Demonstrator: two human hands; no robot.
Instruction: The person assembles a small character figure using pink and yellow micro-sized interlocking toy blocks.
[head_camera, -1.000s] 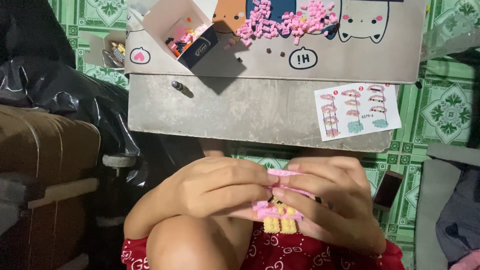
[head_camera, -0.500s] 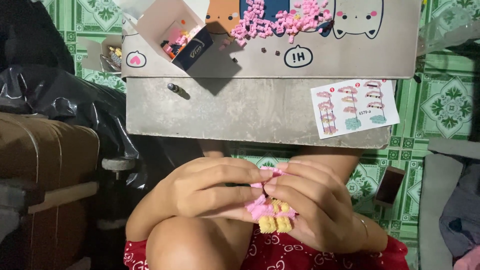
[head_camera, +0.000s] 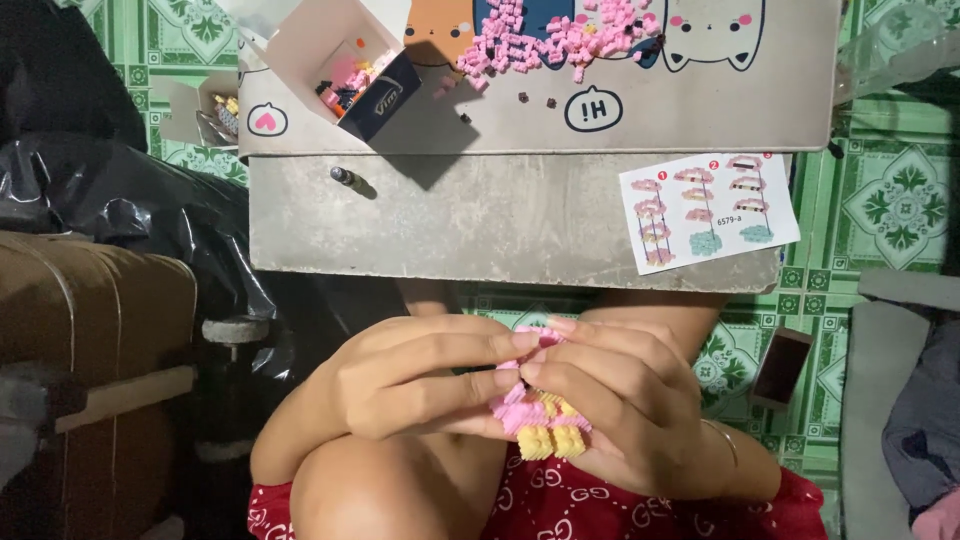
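Brick model (head_camera: 545, 428), pink and yellow, clasped between left hand (head_camera: 420, 380) and right hand (head_camera: 620, 400), fingertips pinching its top.

Left hand (head_camera: 420, 385) and right hand (head_camera: 625, 405) together above the lap, fingers curled, fingertips touching.

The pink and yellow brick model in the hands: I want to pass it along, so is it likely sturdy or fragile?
Probably fragile: the brick model is made of many tiny studded pieces that could pop apart under a squeeze. Likely light, since the left hand and right hand hold it with fingertips. Its blocky shape seems unlikely to roll.
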